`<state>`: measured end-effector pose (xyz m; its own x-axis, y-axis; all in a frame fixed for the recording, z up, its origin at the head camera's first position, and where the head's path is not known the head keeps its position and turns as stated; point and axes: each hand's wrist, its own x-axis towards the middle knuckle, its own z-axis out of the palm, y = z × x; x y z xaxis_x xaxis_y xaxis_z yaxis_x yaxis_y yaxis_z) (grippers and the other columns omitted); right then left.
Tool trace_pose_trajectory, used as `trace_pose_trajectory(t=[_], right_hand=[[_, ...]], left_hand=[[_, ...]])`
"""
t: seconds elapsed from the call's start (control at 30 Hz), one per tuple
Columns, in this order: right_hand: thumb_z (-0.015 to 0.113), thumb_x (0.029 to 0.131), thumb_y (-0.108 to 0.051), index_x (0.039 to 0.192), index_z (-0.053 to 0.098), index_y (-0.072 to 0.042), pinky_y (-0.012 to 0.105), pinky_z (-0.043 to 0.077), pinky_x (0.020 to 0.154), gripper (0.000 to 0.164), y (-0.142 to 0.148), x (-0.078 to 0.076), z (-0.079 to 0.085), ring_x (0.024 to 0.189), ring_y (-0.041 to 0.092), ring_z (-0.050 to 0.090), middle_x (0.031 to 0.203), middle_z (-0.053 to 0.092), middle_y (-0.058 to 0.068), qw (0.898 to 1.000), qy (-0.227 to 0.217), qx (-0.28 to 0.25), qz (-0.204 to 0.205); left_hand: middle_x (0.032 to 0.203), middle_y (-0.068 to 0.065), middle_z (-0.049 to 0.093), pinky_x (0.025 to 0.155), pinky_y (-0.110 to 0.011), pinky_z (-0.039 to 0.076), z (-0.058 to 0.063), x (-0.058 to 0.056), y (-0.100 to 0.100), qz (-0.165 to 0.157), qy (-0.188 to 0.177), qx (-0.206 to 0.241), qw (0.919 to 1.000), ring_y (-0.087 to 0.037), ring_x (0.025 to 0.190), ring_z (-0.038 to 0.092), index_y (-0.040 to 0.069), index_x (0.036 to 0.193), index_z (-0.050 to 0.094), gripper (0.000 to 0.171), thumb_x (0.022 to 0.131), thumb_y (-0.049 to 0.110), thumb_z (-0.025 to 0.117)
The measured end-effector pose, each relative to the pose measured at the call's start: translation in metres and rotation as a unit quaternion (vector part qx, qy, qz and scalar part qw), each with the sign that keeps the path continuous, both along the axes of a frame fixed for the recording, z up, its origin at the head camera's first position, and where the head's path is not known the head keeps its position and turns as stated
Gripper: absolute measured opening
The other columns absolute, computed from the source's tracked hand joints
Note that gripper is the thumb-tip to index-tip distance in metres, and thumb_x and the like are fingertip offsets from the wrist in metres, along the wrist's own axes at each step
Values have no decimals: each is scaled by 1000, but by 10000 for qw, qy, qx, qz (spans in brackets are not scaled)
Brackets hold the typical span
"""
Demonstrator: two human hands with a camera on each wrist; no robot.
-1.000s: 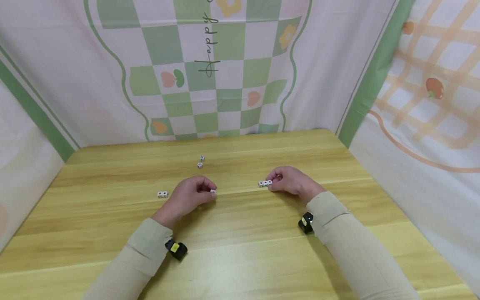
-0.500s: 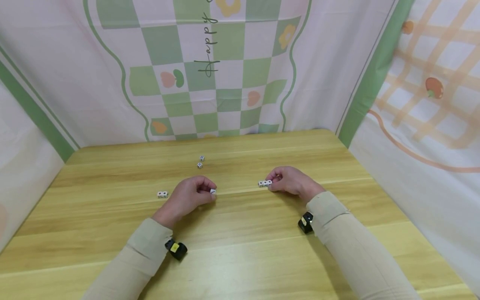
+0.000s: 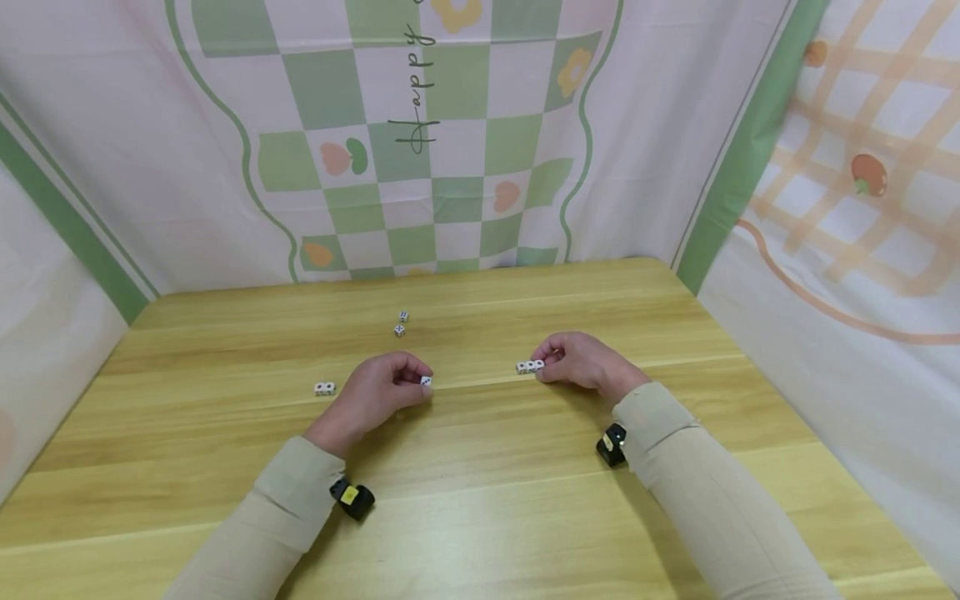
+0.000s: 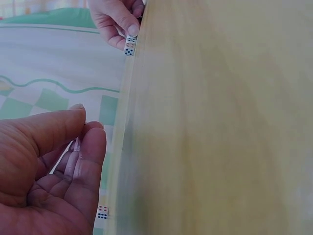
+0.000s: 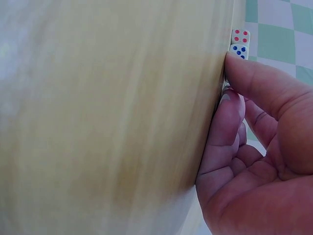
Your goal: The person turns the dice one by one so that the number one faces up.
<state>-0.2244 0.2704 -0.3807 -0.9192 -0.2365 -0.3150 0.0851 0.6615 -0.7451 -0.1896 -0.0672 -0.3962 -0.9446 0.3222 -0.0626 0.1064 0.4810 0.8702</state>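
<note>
My left hand [image 3: 377, 387] pinches a small white die [image 3: 426, 381] between thumb and fingertips, just above the wooden table. In the left wrist view the fingers hide that die. On the right, a row of three white dice [image 3: 529, 367] stands side by side, red single dots up. My right hand [image 3: 583, 363] grips the right end of this row with thumb and fingers. From the right wrist, a die with red pips [image 5: 241, 36] and one with blue pips [image 5: 238, 50] show past the thumb.
A touching pair of dice [image 3: 325, 389] lies left of my left hand. Two more dice [image 3: 401, 324] sit farther back on the wooden table [image 3: 480, 500]. A patterned curtain [image 3: 457, 150] hangs behind the table's back edge.
The die in my left hand has turned between the fingers, so a face with several dark pips now shows. My right hand and the row of dice stay in place.
</note>
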Motion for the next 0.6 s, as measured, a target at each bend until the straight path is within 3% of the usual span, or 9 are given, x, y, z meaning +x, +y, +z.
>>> trace_pose_trajectory(t=[0.37,0.6], right_hand=[[76,94,-7,114,70,-1,25,45,70,22,0,0,0,79,14,53,94,64,4,10000,-54,6,-63],[76,94,-7,114,70,-1,25,44,69,22,1,0,-1,79,14,52,93,63,4,9999,-82,-24,-74]], left_hand=[[105,-3,72,73,-33,53,0,0,0,43,-110,15,9999,-19,90,64,11,113,73,20,95,16,77],[105,-3,71,77,-33,53,0,0,0,-13,14,57,10000,-19,94,63,11,115,73,21,95,15,77]])
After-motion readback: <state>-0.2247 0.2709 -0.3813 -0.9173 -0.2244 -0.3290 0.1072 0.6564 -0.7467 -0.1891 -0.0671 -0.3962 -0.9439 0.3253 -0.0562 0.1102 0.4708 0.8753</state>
